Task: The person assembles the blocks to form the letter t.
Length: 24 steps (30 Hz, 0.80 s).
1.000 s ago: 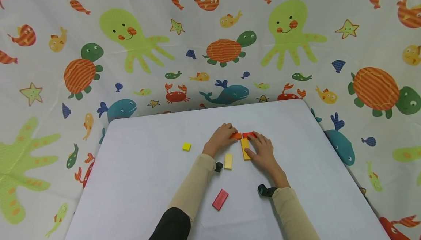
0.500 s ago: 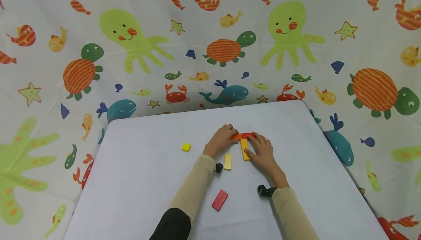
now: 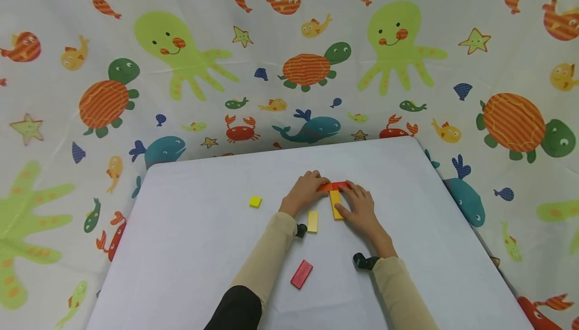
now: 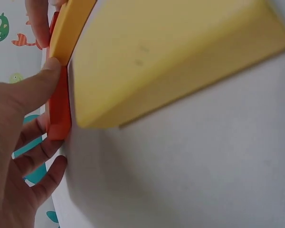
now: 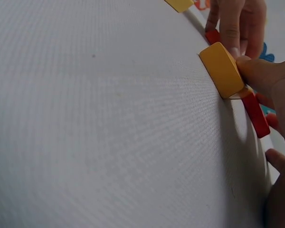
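Note:
My left hand (image 3: 304,192) grips an orange block (image 4: 59,109), its thumb on the near side and fingers behind. A red block (image 3: 341,185) lies end to end with the orange one, forming a short row. From where they meet, a yellow-orange block (image 3: 336,204) runs toward me, like the stem of a T. My right hand (image 3: 362,209) holds the red and yellow-orange blocks together: in the right wrist view its thumb presses the yellow-orange block (image 5: 221,69) and its fingers curl behind the red block (image 5: 256,116). Part of the red block is covered by those fingers.
A pale yellow block (image 3: 312,221) lies beside my left wrist. Nearer to me is a pinkish-red block (image 3: 301,274), between the forearms. A small bright yellow block (image 3: 255,201) sits to the left. The white table (image 3: 194,249) meets a sea-animal curtain (image 3: 253,28) behind.
The blocks and both hands keep almost the same places. The whole head view has shifted very slightly.

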Tool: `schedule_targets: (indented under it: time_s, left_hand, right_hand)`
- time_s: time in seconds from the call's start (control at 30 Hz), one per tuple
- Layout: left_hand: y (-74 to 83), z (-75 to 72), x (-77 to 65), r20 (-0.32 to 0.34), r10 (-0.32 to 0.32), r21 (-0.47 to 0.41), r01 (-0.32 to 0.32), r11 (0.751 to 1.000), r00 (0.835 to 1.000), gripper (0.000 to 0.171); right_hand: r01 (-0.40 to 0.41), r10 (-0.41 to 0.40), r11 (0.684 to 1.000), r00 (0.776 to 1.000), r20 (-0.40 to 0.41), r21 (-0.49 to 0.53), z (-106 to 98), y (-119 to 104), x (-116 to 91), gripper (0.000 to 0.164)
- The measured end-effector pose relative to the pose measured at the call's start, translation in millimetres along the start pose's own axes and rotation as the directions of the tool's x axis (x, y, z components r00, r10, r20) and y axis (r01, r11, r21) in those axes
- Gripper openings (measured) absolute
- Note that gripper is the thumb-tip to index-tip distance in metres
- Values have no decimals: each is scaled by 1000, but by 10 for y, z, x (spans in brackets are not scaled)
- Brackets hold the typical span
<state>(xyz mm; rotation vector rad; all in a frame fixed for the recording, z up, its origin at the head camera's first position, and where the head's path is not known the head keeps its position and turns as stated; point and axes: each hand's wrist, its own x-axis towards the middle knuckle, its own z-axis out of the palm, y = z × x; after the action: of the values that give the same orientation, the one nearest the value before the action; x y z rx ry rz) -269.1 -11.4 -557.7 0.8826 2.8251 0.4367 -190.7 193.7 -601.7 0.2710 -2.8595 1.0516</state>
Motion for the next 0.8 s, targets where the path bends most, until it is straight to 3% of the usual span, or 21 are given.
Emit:
schedule_targets:
  time_s: [0.8]
  left_hand:
    - [30, 18, 41, 45, -59, -82, 62, 995, 997, 43]
  right_hand:
    - [-2, 2, 1000, 1000, 17, -14, -12, -8, 9, 66]
